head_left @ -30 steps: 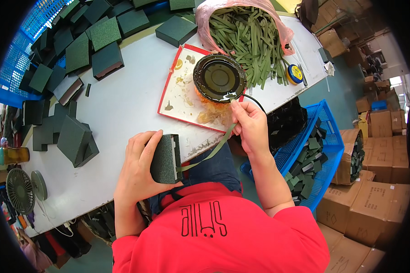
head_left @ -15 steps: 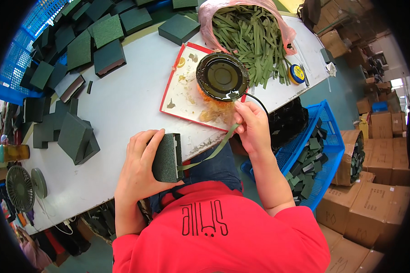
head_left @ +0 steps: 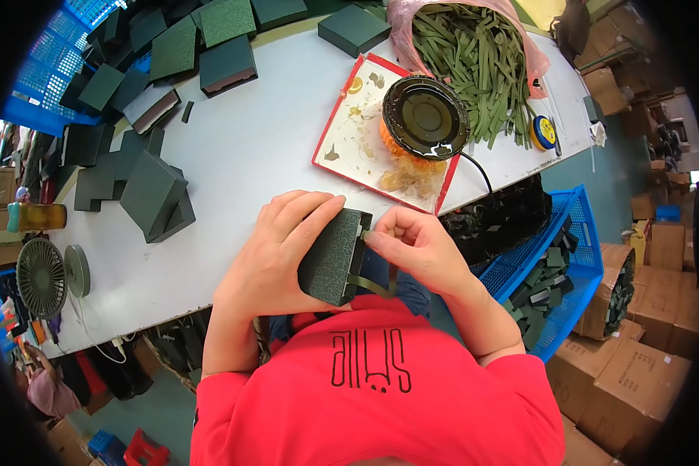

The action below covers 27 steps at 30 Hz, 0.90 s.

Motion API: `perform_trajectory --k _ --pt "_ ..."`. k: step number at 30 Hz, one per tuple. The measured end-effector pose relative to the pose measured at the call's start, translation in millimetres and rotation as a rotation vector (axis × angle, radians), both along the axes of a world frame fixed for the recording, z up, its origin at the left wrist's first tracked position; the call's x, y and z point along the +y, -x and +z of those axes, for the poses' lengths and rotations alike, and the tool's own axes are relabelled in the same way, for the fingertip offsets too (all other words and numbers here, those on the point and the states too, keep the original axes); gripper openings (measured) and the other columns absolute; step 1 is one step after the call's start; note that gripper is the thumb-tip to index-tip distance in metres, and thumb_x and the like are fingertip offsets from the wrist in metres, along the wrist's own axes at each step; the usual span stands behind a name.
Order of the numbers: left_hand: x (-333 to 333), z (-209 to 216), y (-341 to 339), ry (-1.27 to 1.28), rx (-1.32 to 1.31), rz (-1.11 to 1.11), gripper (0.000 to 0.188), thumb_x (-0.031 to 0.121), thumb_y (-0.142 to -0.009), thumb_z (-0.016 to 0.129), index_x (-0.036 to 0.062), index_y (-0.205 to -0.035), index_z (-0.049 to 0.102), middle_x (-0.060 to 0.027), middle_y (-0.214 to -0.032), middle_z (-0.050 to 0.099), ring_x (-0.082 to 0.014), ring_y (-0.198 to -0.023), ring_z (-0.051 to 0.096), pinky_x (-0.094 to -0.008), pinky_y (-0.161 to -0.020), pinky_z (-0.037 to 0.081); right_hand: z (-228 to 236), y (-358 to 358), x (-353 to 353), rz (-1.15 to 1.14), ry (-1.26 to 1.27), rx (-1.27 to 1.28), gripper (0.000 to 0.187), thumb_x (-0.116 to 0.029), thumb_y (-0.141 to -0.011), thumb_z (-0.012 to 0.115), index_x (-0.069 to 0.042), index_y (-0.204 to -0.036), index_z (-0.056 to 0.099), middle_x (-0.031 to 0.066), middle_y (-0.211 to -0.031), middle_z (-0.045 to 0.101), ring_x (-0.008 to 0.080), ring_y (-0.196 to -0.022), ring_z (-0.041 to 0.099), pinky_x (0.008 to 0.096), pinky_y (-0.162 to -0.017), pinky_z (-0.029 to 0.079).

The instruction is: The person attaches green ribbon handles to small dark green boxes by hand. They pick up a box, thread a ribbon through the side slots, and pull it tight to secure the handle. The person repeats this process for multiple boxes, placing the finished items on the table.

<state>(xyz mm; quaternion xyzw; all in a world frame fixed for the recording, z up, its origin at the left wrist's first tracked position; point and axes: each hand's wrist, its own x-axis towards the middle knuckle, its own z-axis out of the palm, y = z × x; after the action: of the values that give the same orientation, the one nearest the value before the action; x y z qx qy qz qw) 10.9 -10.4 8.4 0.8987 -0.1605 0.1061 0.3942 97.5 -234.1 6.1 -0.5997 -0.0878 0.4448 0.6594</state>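
Observation:
My left hand [head_left: 276, 252] is wrapped round a small dark green box [head_left: 331, 260] with a crackled surface, held over the table's near edge. A green ribbon [head_left: 374, 286] comes out of the box's right side and loops round. Its other end is pinched between the thumb and finger of my right hand [head_left: 415, 245], against the box's upper right edge. Beyond my hands stands a round black pot [head_left: 426, 116] of dark liquid, on a white board with a red rim [head_left: 335, 132] marked by yellowish drips.
A pink plastic bag [head_left: 402, 35] spills many green ribbons [head_left: 474, 70] at the back. Dark green boxes [head_left: 227, 66] are heaped at the left, near a small fan [head_left: 41, 278]. At right, a blue crate [head_left: 571, 311] holds small green pieces beside cardboard boxes [head_left: 637, 377].
My right hand has come from beside the pot down to the box, bringing the ribbon's end to its edge. The view has shifted, so the table things appear farther right.

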Motion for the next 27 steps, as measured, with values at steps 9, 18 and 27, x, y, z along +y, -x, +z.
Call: perform_trajectory --k 9,18,27 --pt "-1 4 0 -0.01 -0.011 -0.012 0.103 0.035 -0.049 0.094 0.0002 -0.136 0.052 -0.0144 -0.132 0.054 -0.037 -0.12 0.051 -0.0482 -0.101 0.043 -11 -4 3 0.045 0.081 -0.09 0.017 -0.017 -0.096 0.068 -0.005 -0.09 0.058 -0.0071 -0.074 0.056 -0.0004 -0.064 0.05 0.019 -0.052 0.042" --pt "-1 8 0 -0.167 -0.057 -0.026 0.094 0.036 -0.049 0.091 0.0001 -0.13 0.057 -0.0145 -0.128 0.057 -0.0364 -0.118 0.054 -0.0482 -0.099 0.042 -16 -6 8 0.109 0.155 -0.168 0.025 -0.019 -0.093 0.068 -0.002 -0.077 0.058 -0.0056 -0.067 0.053 0.0021 -0.061 0.044 0.0232 -0.053 0.036" --pt "1 2 3 -0.134 0.0 -0.02 0.097 0.038 -0.049 0.092 0.0011 -0.131 0.056 -0.0146 -0.129 0.055 -0.0368 -0.119 0.053 -0.0482 -0.1 0.042 -12 -13 7 0.196 0.1 -0.072 0.027 -0.021 -0.098 0.063 0.001 -0.083 0.066 -0.001 -0.076 0.066 0.0051 -0.071 0.058 0.0226 -0.067 0.046"
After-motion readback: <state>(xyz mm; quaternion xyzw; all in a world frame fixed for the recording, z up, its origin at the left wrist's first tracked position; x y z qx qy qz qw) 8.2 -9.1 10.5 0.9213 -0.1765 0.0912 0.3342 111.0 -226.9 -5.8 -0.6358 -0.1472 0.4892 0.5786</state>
